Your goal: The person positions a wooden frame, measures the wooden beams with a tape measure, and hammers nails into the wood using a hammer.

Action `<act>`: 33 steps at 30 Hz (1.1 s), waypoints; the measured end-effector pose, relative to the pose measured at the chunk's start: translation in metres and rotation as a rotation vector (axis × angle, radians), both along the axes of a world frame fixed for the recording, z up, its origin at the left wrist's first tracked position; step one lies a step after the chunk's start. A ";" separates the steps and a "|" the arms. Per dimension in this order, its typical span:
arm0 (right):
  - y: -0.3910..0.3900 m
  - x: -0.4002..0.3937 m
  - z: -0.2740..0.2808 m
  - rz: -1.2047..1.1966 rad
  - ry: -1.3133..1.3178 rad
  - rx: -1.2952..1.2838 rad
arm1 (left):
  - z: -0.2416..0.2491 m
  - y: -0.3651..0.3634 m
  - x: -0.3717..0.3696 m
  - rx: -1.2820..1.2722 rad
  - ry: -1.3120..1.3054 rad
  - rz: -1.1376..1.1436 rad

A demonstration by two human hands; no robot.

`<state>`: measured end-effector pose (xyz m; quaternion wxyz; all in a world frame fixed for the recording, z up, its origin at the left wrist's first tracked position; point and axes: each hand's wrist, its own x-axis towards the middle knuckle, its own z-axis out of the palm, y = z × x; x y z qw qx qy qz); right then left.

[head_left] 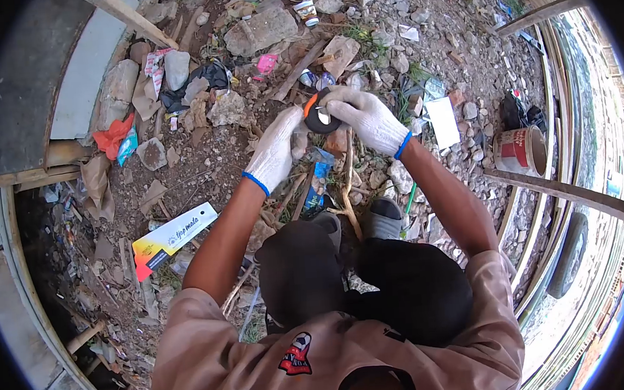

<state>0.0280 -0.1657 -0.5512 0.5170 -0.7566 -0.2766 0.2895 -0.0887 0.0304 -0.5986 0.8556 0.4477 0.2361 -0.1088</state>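
Note:
Both my hands wear white knit gloves with blue cuffs. Between them is a round black object with an orange part and a pale centre, perhaps a tape roll (pixel 321 114). My left hand (pixel 278 145) is closed on its left edge, beside the orange part. My right hand (pixel 366 116) grips it from the right, fingers over its upper right side. A forked stick (pixel 350 182) stands just below the object, between my knees. Near it lies a blue wrapper (pixel 317 180). The glove fingertips partly hide the object's edges.
Rubble and litter cover the ground. A printed cardboard piece (pixel 175 239) lies at left, a white sheet (pixel 442 122) at right. Farther right are a red and white bucket (pixel 520 151), a wooden beam (pixel 558 193) and a tyre (pixel 568 254). A large stone (pixel 260 31) lies ahead.

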 end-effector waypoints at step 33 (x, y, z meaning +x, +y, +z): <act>0.059 0.036 -0.028 -0.188 -0.054 0.210 | 0.071 -0.003 0.046 0.503 0.240 -0.346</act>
